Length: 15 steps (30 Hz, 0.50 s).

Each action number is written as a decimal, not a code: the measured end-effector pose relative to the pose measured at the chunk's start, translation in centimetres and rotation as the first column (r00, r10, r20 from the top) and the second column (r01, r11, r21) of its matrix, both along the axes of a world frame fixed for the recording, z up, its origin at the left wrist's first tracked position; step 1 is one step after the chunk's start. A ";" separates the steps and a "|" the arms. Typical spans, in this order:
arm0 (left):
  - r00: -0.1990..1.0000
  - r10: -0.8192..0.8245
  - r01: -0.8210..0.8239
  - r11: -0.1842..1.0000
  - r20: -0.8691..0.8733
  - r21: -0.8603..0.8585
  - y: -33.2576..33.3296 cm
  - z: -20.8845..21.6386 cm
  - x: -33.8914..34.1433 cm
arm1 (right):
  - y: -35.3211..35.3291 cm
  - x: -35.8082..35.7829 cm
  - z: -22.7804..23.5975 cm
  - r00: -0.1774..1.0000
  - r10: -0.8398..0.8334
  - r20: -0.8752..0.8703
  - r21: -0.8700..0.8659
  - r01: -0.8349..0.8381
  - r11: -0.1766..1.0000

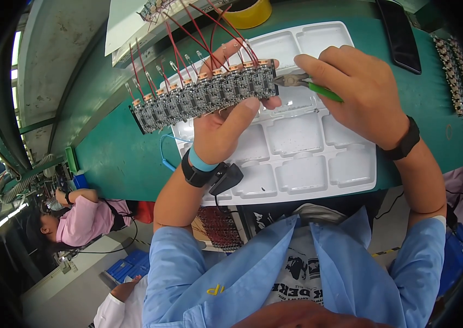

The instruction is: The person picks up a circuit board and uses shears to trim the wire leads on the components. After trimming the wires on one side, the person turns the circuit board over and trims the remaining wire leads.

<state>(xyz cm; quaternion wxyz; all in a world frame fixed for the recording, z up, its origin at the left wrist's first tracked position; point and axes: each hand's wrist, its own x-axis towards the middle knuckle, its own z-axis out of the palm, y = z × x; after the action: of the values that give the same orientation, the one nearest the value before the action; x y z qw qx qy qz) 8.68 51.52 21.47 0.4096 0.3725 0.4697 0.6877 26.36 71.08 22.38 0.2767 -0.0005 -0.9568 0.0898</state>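
Note:
A long panel of small joined circuit boards (198,98) is held up at a slant by my left hand (217,134), thumb on its front face and fingers behind. Copper-coloured coils, clear-tipped parts and thin red wires stand along its upper edge. My right hand (368,90) is closed round a pair of nippers (324,91) with green handles. Their metal jaws meet the panel's right end; whether they bite into it I cannot tell. Beneath both hands lies a white plastic tray (370,188) with moulded compartments.
On the green table (119,147) are a yellow tape roll (249,15), a black phone-like slab (399,35) and strips of small parts (455,71) at the right. A blue cord runs from my left wrist strap (201,169). Another person in pink (86,221) sits at the left.

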 end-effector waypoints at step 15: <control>0.993 0.075 -0.079 0.996 -0.091 -0.039 0.2 0.1 0.4 | 0.1 0.0 0.0 0.998 -0.016 0.058 -0.194 0.027 0.981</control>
<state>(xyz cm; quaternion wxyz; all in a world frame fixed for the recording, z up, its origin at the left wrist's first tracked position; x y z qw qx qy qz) 9.08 51.68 21.54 0.3691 0.3755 0.5161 0.6755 26.36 71.14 22.42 0.2491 -0.0403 -0.9508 0.1799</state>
